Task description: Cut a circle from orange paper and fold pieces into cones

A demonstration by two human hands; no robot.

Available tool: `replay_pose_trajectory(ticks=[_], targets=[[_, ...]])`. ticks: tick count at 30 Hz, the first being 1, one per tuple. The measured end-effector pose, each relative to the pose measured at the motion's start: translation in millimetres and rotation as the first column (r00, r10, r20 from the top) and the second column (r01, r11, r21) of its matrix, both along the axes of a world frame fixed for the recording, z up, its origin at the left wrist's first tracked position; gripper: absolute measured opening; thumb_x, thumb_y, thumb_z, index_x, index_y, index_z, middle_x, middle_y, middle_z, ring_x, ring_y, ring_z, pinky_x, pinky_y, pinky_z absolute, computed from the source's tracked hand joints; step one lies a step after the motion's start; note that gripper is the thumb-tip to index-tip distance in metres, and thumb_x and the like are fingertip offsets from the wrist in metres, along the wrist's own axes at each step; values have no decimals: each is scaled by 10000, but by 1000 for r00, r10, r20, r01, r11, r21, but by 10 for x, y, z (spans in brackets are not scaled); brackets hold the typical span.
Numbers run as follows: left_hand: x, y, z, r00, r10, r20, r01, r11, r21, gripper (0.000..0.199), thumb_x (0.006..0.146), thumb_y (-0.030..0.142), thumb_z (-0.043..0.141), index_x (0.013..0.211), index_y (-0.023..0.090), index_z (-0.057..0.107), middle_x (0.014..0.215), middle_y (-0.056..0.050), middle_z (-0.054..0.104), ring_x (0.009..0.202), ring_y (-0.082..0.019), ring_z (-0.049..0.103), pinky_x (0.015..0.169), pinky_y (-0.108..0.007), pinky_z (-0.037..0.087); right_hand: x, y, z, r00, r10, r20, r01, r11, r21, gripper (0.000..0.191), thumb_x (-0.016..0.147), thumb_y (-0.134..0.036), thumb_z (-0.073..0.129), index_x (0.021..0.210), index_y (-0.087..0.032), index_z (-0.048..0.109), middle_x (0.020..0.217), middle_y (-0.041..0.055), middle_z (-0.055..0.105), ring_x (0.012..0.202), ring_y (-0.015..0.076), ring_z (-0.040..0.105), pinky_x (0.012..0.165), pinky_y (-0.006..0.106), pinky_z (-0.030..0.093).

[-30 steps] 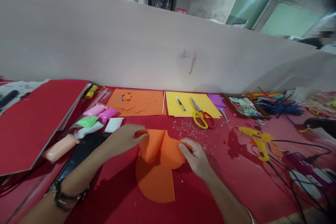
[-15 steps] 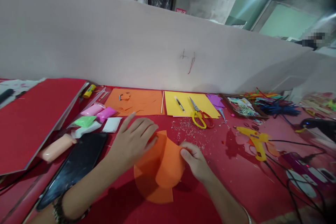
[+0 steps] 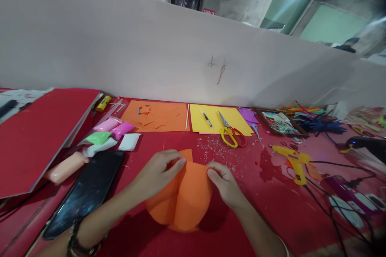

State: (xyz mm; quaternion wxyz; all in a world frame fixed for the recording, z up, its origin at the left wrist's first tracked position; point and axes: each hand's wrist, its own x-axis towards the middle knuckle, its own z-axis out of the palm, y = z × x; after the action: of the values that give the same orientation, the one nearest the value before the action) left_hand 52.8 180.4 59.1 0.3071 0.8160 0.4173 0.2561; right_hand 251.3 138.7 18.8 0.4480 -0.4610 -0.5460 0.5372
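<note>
Several rounded flaps of orange paper (image 3: 193, 196) hang between my hands over the red tabletop, near the front centre. My left hand (image 3: 164, 168) pinches the upper left edge, thumb against fingers. The upper right edge is gripped by my right hand (image 3: 221, 178) between thumb and curled fingers. A small pointed piece of orange paper sticks up behind, between the two hands. How the flaps join is hidden.
Beyond lie an orange sheet (image 3: 163, 116), a yellow sheet (image 3: 217, 122) with scissors (image 3: 230, 133) and a pen. A black phone (image 3: 87, 192) and clay packets are left; a yellow glue gun (image 3: 294, 158) with cables is right.
My left hand, spread over the paper before, has come down and closed on its upper left edge. The flaps have spread to the left. My right hand keeps its grip.
</note>
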Motion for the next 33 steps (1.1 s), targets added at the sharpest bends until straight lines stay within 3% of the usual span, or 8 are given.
replay_pose_trajectory(ticks=[4,12,18,24,33], targets=[[-18,58,-58,994,53,94,-54,998,10,379,870,365,378,543,182,318,552,50,343,532,-103,375,518,-224,279,-8,42,-41,995,-71,-75,69,997,-35,305,774,-458,533,678,-169,549,642,-11,485,595,106,428,549,203,351],[-27,85,-114,989,128,71,-136,983,123,389,857,353,416,525,171,327,517,47,362,514,-98,367,524,-237,252,-108,42,-133,995,-67,-73,60,993,-100,374,740,-515,538,605,-175,459,590,-32,385,553,99,359,524,214,309],[-9,66,-125,968,184,170,-195,980,49,373,840,366,426,525,173,381,515,43,374,509,-100,367,501,-221,276,-155,27,-104,1000,10,20,-10,1000,9,374,799,-486,474,604,-178,389,587,-44,312,546,86,293,491,205,247],[6,70,-140,953,210,221,-211,977,-20,363,781,390,500,501,169,433,508,33,410,508,-107,389,487,-213,297,-139,28,-128,998,-54,33,53,998,31,389,807,-470,470,586,-191,312,568,-56,265,525,79,261,473,209,217],[-6,86,-188,953,234,192,-243,970,23,382,824,381,441,508,176,378,519,37,375,516,-107,378,507,-222,295,-160,27,-169,979,-99,176,73,986,152,405,830,-451,435,560,-190,283,547,-57,248,521,78,263,475,218,206]])
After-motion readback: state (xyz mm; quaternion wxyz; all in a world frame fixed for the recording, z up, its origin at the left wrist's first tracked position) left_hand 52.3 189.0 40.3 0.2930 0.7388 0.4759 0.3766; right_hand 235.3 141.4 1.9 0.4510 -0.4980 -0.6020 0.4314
